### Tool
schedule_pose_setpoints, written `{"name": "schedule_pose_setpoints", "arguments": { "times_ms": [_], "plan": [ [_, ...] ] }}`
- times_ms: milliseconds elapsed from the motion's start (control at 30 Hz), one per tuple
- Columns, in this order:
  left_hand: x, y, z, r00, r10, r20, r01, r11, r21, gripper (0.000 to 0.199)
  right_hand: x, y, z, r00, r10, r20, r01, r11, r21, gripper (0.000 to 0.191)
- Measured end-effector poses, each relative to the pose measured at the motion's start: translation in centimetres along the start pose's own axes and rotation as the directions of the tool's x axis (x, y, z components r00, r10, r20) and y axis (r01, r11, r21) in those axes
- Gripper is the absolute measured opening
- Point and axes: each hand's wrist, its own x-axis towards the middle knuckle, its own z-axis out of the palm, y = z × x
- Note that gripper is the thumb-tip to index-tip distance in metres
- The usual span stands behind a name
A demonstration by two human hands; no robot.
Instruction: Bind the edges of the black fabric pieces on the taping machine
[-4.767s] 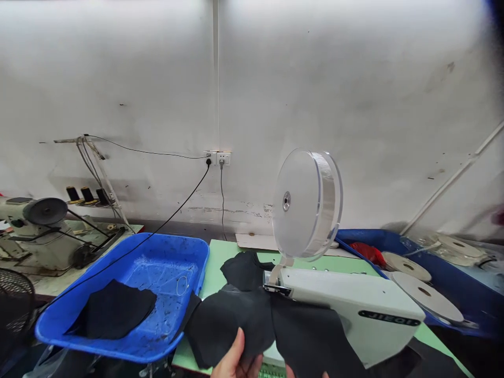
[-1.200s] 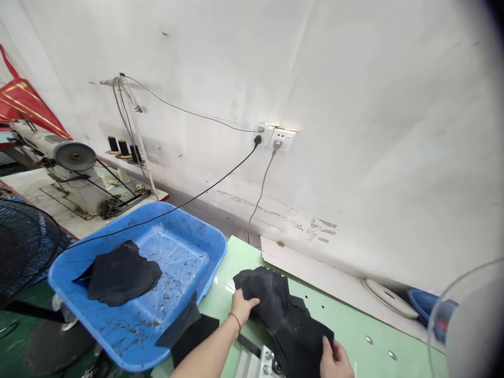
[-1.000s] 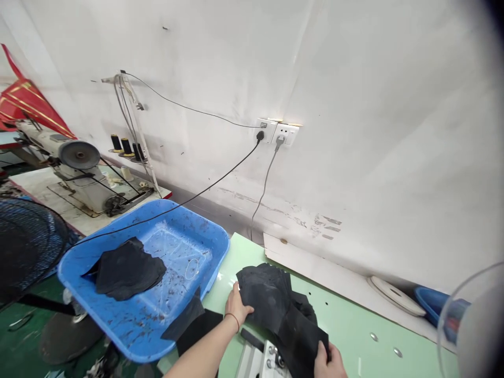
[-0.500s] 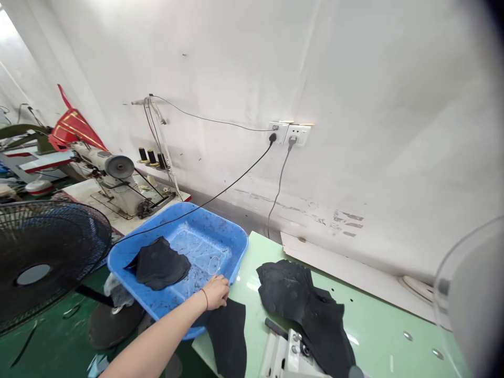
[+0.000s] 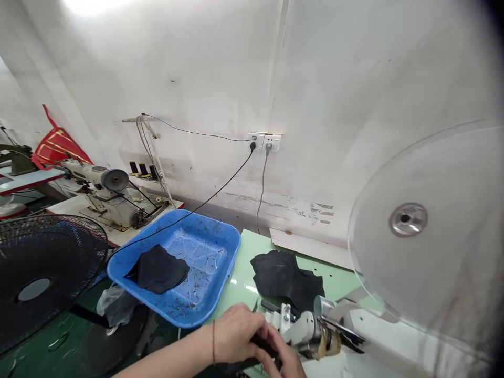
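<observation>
A small dark strip of black fabric (image 5: 263, 345) is lying at the near edge of the pale green tabletop (image 5: 241, 273), right against the front of a white machine head (image 5: 305, 329). Most of the strip is hidden under the hands, so its shape cannot be made out.

The left hand (image 5: 235, 333) is coming in from the lower left, with a thin red string around the wrist. Its fingers (image 5: 258, 326) are curling down and pinching the dark strip. The right hand (image 5: 290, 358) is showing only in part at the bottom edge, its fingers touching the same strip just beside the machine; whether they are gripping it cannot be told.

Farther back on the tabletop, a pile of black fabric pieces (image 5: 284, 275) is lying apart from the hands. To the left, a blue plastic tray (image 5: 220, 231) is holding one more black piece (image 5: 159, 269). A large clear reel disc (image 5: 425, 236) is standing at the right, above the machine.
</observation>
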Motion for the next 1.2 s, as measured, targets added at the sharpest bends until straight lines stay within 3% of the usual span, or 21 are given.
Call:
{"name": "schedule_pose_setpoints", "arguments": {
  "times_ms": [67,133,267,633,1000,1200],
  "plan": [
    [-0.9,1.9,-0.8,0.993,-0.114,-0.028,0.105,0.969,-0.225,0.049,0.3,-2.8,-1.3,0.993,0.043,0.108,-0.053,0.994,0.091,0.032],
    [-1.6,2.7,-1.3,0.977,-0.212,0.022,0.199,0.869,-0.453,0.05,0.0,-5.0,-2.5,0.986,0.106,0.132,-0.124,0.983,0.136,0.036],
    [-2.1,3.7,-0.7,0.947,-0.304,0.106,0.294,0.683,-0.669,0.027,-1.4,-7.1,-3.8,0.976,0.135,0.171,-0.171,0.96,0.222,0.035],
    [-1.8,7.0,0.3,0.925,-0.348,0.156,0.355,0.637,-0.685,0.006,-3.1,-7.9,-4.7,0.98,0.179,0.085,-0.192,0.963,0.187,0.027],
    [-1.7,7.9,0.1,0.899,-0.405,0.168,0.393,0.574,-0.718,0.006,-3.0,-8.5,-4.8,0.973,0.199,0.119,-0.222,0.946,0.236,0.028],
    [-1.8,7.5,0.7,0.908,-0.375,0.189,0.357,0.453,-0.817,0.013,-2.8,-8.7,-4.9,0.961,0.221,0.165,-0.267,0.895,0.357,0.028]
  ]
}}
